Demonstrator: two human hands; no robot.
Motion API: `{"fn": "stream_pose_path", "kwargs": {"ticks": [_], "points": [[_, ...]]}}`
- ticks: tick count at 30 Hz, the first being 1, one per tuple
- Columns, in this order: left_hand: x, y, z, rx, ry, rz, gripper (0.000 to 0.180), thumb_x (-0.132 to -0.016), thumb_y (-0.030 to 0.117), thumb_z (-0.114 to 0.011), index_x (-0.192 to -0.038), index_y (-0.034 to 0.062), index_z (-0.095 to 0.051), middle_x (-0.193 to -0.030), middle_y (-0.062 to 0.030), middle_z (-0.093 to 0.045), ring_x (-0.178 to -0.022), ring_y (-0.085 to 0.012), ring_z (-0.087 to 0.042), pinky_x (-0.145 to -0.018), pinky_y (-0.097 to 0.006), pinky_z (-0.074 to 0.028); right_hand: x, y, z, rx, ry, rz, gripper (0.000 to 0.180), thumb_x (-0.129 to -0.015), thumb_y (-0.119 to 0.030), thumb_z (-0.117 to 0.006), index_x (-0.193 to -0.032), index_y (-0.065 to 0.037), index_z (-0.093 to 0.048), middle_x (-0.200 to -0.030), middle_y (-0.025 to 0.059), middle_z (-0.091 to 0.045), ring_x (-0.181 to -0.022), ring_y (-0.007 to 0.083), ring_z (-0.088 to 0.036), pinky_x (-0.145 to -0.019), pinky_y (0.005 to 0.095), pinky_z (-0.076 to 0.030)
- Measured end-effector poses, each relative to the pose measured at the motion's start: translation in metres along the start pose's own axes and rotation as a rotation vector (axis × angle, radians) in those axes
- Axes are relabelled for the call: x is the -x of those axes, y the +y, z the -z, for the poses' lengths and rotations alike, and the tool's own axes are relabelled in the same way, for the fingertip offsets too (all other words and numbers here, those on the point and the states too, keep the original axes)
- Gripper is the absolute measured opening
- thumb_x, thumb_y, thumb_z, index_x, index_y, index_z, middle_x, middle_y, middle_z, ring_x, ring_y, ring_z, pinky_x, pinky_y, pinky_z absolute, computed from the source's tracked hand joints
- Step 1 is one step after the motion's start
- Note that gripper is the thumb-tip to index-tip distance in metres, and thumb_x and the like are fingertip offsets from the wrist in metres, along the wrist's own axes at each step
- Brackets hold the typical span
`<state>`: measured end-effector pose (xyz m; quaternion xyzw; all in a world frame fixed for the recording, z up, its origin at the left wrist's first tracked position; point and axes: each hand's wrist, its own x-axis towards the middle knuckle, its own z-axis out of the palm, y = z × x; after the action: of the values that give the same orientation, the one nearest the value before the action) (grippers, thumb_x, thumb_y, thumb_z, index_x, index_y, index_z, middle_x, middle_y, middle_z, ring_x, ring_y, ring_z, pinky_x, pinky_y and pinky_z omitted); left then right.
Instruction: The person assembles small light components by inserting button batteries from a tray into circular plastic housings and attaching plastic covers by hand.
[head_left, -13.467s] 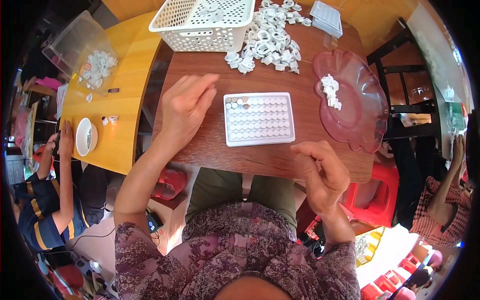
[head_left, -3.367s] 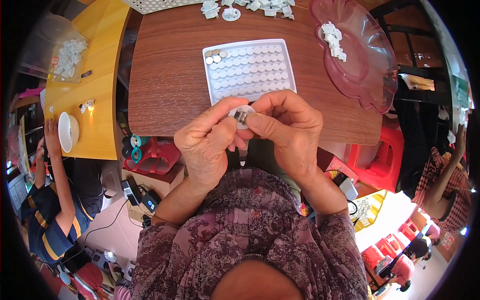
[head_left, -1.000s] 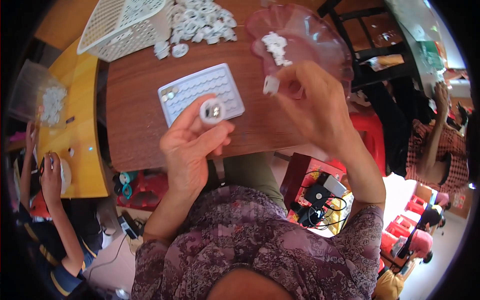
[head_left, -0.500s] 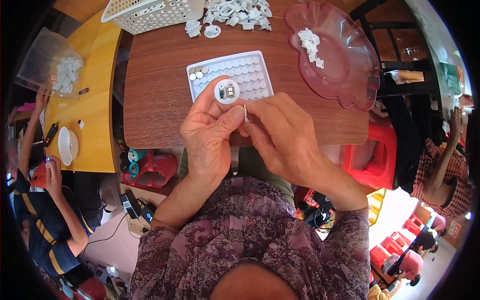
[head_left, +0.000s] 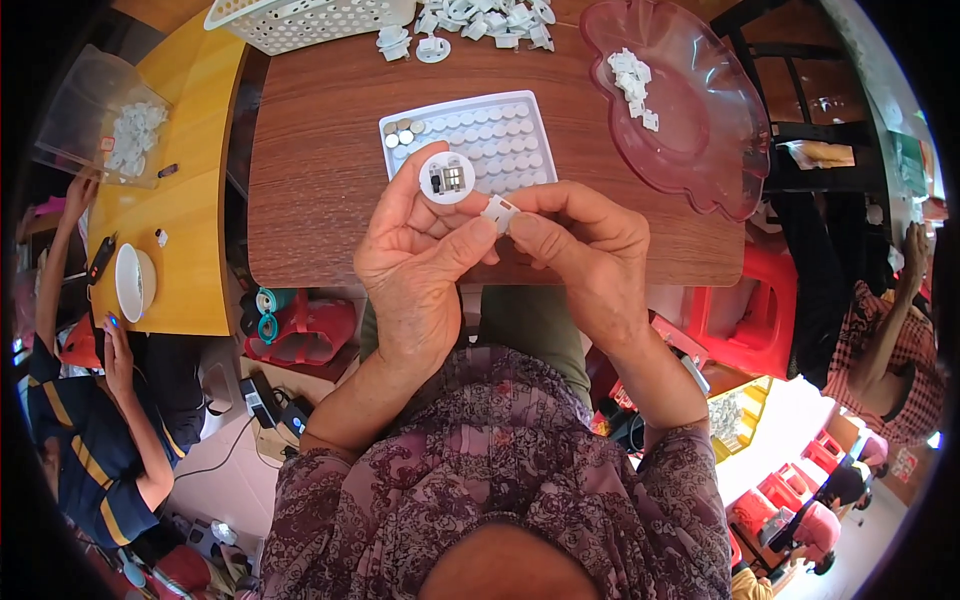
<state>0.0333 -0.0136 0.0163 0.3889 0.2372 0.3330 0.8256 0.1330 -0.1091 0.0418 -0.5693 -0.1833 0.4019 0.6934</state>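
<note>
The left hand pinches a round white disc between thumb and fingertips, fingers curled close around its rim, just in front of the white tray on the brown table. The right hand holds a small white clip between thumb and forefinger, touching the disc's edge. Right of the tray sits a pink dish with white pieces. Behind the tray lie a white basket and loose white parts.

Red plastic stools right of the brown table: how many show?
3, possibly more hidden: one red plastic stool beside the brown wooden table, two small ones farther off at lower right.
</note>
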Motion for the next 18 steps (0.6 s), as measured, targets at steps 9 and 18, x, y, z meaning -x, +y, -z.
{"fn": "stream_pose_path", "kwargs": {"ticks": [9,18], "points": [[0.007,0.005,0.008,-0.037,-0.046,0.131,0.056,-0.078,-0.006,-0.063,-0.129,-0.0034,-0.041,-0.094,-0.0122,-0.062,-0.078,-0.0168,-0.063,-0.062,-0.024,-0.052,-0.005,0.003,0.008,-0.020,-0.062,-0.096,0.010,-0.083,-0.001,-0.061,-0.092,0.001,-0.064,-0.078,0.0021,-0.064,-0.069,0.0051,-0.057,-0.061,0.0191,-0.047],[0.010,0.004,0.011,-0.100,-0.110,0.231,0.051,-0.079,-0.004,-0.063,-0.127,-0.0035,-0.044,-0.093,-0.0134,-0.063,-0.076,-0.0155,-0.062,-0.062,-0.023,-0.050,-0.011,0.007,0.016,0.411,-0.079,0.092,0.009,-0.084,0.001,-0.058,-0.092,0.003,-0.061,-0.082,0.0021,-0.063,-0.076,0.0062,-0.057,-0.069,0.0202,-0.047]]}}
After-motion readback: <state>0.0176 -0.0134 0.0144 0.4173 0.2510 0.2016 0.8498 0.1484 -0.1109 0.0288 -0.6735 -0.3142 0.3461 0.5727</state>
